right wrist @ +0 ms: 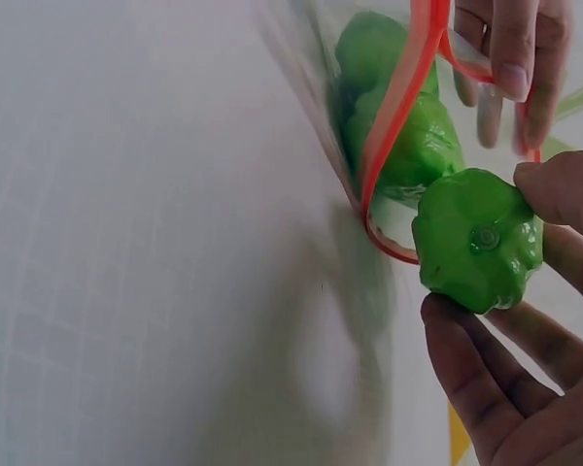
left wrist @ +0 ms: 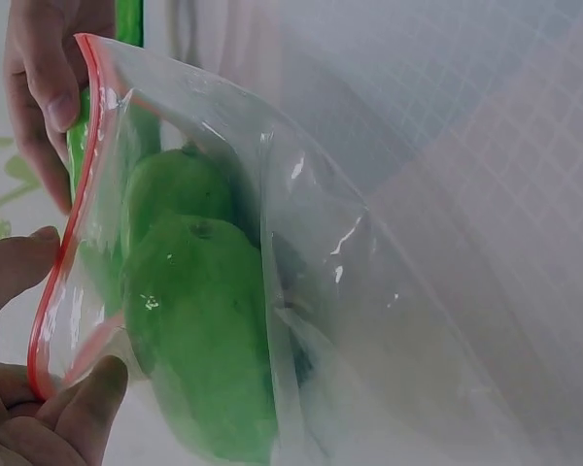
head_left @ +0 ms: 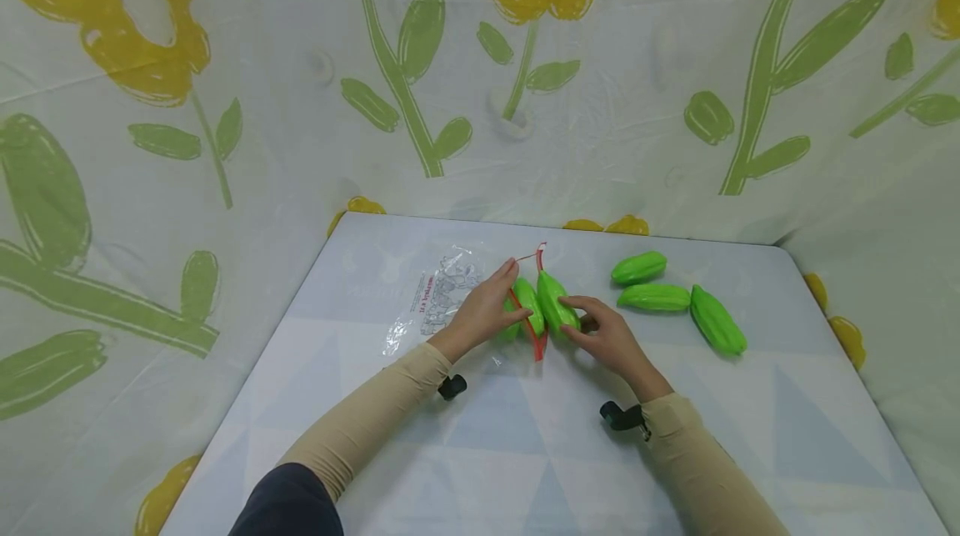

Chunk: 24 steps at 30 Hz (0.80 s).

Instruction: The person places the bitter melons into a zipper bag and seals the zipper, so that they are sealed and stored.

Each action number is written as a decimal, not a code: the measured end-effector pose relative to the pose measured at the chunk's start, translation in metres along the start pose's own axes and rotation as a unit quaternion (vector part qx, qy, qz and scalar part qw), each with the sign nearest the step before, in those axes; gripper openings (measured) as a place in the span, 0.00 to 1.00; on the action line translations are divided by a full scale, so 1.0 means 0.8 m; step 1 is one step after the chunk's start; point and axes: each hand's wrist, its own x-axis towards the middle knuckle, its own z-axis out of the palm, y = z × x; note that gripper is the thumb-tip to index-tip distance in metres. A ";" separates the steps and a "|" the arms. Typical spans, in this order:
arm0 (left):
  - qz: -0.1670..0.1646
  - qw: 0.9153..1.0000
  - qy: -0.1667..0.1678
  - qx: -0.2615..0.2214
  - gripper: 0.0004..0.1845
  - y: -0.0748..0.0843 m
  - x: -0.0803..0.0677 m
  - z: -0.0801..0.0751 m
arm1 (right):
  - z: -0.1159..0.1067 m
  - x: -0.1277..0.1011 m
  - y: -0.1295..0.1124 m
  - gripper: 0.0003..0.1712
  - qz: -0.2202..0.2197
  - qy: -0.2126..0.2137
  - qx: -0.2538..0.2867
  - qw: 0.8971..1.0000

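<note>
A clear zip bag [head_left: 442, 294] with a red zip strip [left wrist: 47, 311] and printed line drawings lies toward the left of the table. My left hand [head_left: 483, 307] pinches the strip with fingers and thumb, and the mouth of the bag gapes. Inside, bright green ridged gourd-like vegetables [left wrist: 209, 340] show through the plastic. My right hand [head_left: 609, 343] grips another green ridged vegetable [right wrist: 481, 238] between thumb and fingers, right at the red-edged mouth. Its blunt end, with a small round stem mark, faces the right wrist camera.
Three more green vegetables [head_left: 654, 298] lie on the table to the right of the right hand. The table [head_left: 480, 469] has a pale pattern of triangles. Behind it hangs a white curtain [head_left: 615, 119] printed with yellow flowers and green leaves.
</note>
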 end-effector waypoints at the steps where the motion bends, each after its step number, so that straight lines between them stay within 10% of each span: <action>1: 0.002 1.000 0.001 -0.001 0.47 0.000 0.000 0.000 | 0.001 0.000 -0.001 0.28 0.004 -0.002 0.001 1.000; 24: 0.007 1.000 0.001 -0.005 0.47 0.005 0.000 0.002 | 0.012 0.011 -0.012 0.29 0.025 -0.023 0.001 0.999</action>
